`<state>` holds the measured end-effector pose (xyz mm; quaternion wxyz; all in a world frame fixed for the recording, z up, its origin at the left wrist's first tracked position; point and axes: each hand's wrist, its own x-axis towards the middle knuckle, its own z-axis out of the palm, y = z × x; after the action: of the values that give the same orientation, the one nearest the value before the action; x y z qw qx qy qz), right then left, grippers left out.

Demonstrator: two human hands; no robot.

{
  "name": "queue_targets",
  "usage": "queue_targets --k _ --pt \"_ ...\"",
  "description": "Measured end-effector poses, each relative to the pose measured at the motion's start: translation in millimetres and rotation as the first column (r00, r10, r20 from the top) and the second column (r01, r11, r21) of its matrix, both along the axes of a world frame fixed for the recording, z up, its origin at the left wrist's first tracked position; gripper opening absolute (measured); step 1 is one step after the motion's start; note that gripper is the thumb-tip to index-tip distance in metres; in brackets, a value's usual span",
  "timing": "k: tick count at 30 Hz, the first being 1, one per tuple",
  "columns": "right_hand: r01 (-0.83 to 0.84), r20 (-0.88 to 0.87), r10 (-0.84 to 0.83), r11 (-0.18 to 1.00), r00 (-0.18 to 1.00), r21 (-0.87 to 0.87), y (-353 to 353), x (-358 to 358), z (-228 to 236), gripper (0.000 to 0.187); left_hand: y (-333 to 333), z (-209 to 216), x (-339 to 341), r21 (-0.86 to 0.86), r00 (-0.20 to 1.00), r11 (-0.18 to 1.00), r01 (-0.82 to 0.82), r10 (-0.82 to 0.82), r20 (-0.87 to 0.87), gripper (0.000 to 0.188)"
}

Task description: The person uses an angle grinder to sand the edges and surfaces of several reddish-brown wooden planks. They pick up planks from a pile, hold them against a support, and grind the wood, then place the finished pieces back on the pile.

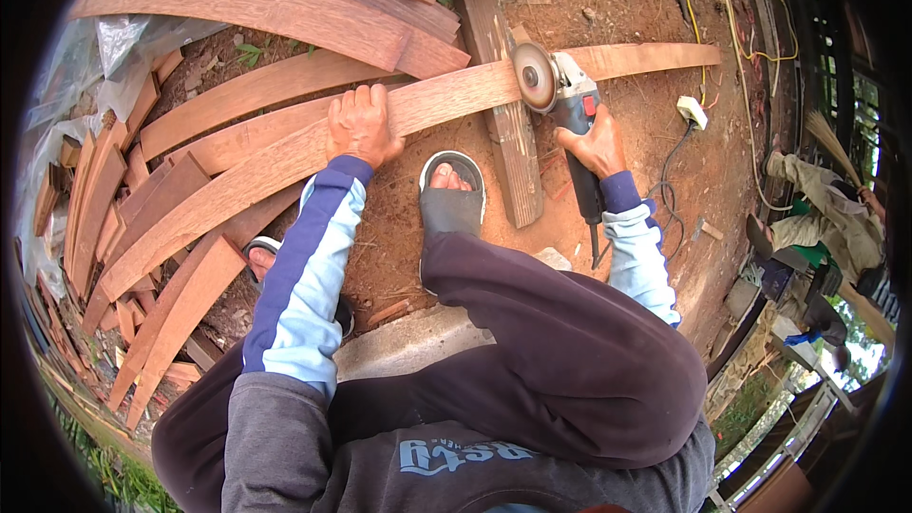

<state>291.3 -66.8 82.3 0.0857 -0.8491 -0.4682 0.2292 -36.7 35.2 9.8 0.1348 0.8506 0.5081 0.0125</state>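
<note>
While gripping curved reddish-brown wooden plank (pixel 442 102) in left hand (pixel 364 123), grasping grey-black angle grinder (pixel 573 114) in right hand (pixel 598 144).
Resting plank across straight brown timber beam (pixel 518 171), apparently for support.

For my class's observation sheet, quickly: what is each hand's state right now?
Left hand: closed, holding the long curved plank.
Right hand: closed, holding the angle grinder.
</note>
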Motion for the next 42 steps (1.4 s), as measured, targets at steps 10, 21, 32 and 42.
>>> queue_targets --k 10,21,32,42 --pt "-0.001 -0.025 0.002 1.000 1.000 0.019 6.0 2.2 -2.0 0.060 -0.4 -1.4 0.3 0.013 1.000 1.000 -0.002 0.002 0.011 0.057" --pt "-0.011 -0.022 0.012 1.000 1.000 0.015 17.6 2.7 -2.3 0.061 -0.3 -3.3 0.1 0.031 0.999 1.000 0.001 -0.002 0.034 0.057" --pt "0.028 -0.085 -0.016 0.988 0.996 0.153 33.9 6.8 -3.0 0.051 1.3 -7.0 0.3 0.041 1.000 0.999 0.008 -0.009 0.028 0.058" --pt "0.335 -0.208 -0.285 0.903 0.936 0.270 5.3 27.5 16.9 0.049 1.6 -6.2 -1.3 0.026 0.997 0.998 0.064 -0.065 0.036 0.062"
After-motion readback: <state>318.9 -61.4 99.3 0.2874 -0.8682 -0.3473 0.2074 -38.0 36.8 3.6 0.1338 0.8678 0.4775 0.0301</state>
